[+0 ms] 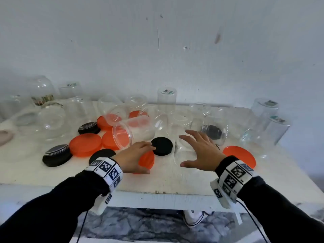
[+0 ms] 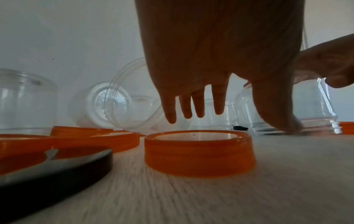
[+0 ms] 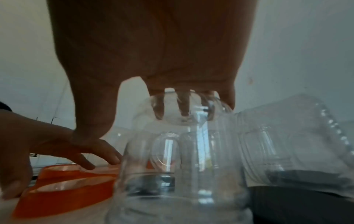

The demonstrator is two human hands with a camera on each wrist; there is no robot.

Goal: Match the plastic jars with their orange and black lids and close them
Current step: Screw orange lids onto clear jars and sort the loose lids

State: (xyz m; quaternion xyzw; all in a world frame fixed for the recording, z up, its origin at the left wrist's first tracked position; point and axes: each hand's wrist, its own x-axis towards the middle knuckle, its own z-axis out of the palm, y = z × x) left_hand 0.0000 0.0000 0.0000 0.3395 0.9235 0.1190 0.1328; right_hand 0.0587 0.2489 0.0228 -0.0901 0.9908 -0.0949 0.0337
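- Left hand (image 1: 133, 156) hovers with fingers spread over an orange lid (image 1: 147, 161), holding nothing.
- Right hand (image 1: 201, 149) is splayed above a clear jar (image 1: 184, 151), gripping nothing.
- Black lid (image 1: 162, 146) lies between both hands.

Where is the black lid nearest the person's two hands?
In the head view, the black lid lies flat on the table centre, between the left hand and right hand.

The left hand (image 1: 134, 155) hides part of an orange lid (image 1: 148, 159) (jars behind look blurred).
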